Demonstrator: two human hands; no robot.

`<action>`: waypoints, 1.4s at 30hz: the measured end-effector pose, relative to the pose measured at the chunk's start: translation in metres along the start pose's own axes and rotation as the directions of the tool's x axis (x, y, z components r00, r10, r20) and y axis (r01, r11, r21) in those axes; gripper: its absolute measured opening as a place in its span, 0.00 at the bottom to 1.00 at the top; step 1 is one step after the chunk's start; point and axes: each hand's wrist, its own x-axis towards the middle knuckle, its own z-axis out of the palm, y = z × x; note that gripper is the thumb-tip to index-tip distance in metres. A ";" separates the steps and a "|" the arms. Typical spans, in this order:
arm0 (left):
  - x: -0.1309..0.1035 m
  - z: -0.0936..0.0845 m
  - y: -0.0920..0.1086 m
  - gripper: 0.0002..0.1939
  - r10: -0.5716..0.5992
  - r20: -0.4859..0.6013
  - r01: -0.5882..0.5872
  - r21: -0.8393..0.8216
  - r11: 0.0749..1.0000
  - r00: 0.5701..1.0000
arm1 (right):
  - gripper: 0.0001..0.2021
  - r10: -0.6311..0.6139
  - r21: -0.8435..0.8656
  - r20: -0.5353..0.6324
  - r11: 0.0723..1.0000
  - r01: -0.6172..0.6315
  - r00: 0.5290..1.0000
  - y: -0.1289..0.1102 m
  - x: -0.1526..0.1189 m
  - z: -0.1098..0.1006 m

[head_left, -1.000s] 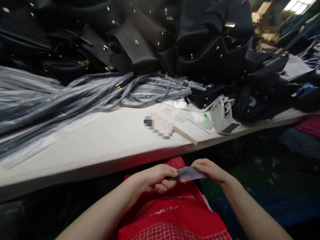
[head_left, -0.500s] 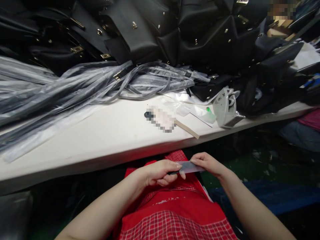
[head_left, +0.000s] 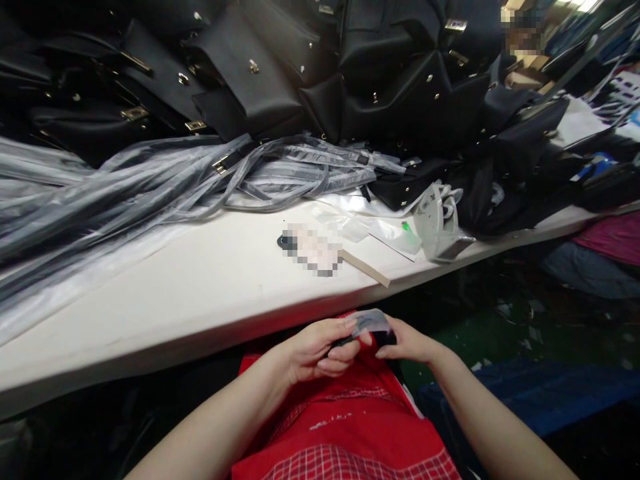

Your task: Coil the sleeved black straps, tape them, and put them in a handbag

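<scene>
Over the red apron (head_left: 370,427), my left hand (head_left: 325,350) is closed on a plastic-wrapped dark strip (head_left: 373,321), its thumb on top and its fingers curled beneath. A dark end of the strip shows under the thumb. The strip bends in an arch toward my right hand (head_left: 407,341). My right hand is at the other end, thumb and fingers a little apart, with the strip's end between them; how firmly it grips cannot be made out.
Black bags (head_left: 250,73) with metal fittings fill the back of the white table (head_left: 210,280). Plastic-wrapped straps (head_left: 150,180) lie before them. Nearer are a blurred-out object (head_left: 313,250), a beige strip (head_left: 366,268) and a white container (head_left: 437,223). A person's magenta clothing (head_left: 613,240) shows at right.
The strip between my hands has gone from nearly straight to arched. My right hand has turned, its thumb now lower and apart from the fingers. The view has shifted slightly.
</scene>
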 end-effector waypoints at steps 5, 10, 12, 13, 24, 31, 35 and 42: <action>0.019 0.027 0.044 0.15 0.469 -0.171 -0.480 -0.028 0.877 0.867 | 0.25 0.058 -0.121 -0.178 0.989 -0.081 0.982 -0.011 0.006 0.035; 0.056 0.022 0.040 0.18 0.882 -0.168 -0.537 0.738 0.409 0.441 | 0.30 0.010 0.184 0.115 0.982 -0.031 0.993 -0.069 -0.017 0.065; 0.062 0.017 0.021 0.18 0.846 0.112 -0.297 0.953 0.057 0.521 | 0.29 -0.040 0.358 0.055 0.933 0.018 0.998 -0.083 -0.030 0.057; 0.062 0.017 0.011 0.18 0.758 0.203 -0.207 0.974 -0.092 0.620 | 0.28 -0.040 0.435 -0.034 0.899 0.051 0.999 -0.085 -0.037 0.051; 0.032 0.024 -0.017 0.29 0.091 -0.216 0.179 0.934 0.311 0.972 | 0.19 0.194 0.225 -0.388 0.968 -0.112 0.901 -0.027 -0.035 -0.007; 0.029 0.012 -0.039 0.37 -0.068 -0.317 0.254 0.596 0.761 0.946 | 0.16 -0.482 -0.691 -0.557 0.721 -0.055 0.676 -0.048 0.041 -0.024; 0.022 0.008 -0.039 0.37 -0.009 -0.339 0.208 0.554 0.806 0.941 | 0.13 -0.523 -0.812 -0.460 0.575 -0.102 0.718 -0.034 0.078 -0.030; 0.015 -0.007 -0.033 0.35 0.020 -0.274 0.117 0.474 0.873 0.962 | 0.13 -0.597 -0.861 -0.494 0.440 -0.256 0.632 -0.019 0.095 -0.058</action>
